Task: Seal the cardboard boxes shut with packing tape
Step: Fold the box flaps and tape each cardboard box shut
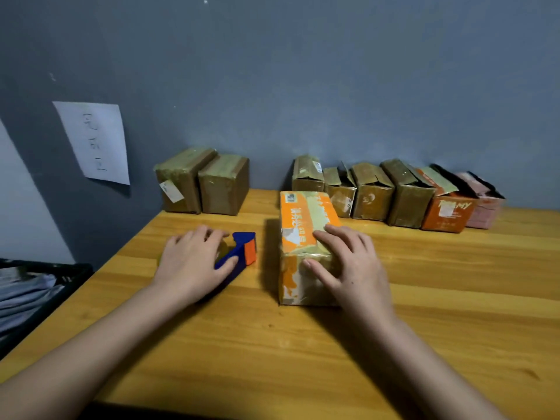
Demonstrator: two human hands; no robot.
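Both forearms are bare to the frame's edge, with no sleeves showing. The left hand (pixel 194 262) and right hand (pixel 348 265) wear nothing. Fingernails are short and unpainted.

Right hand (pixel 348 265) flat on the orange box (pixel 298 237); just left of that box, left hand (pixel 194 262) grips the blue tape dispenser (pixel 239 253).
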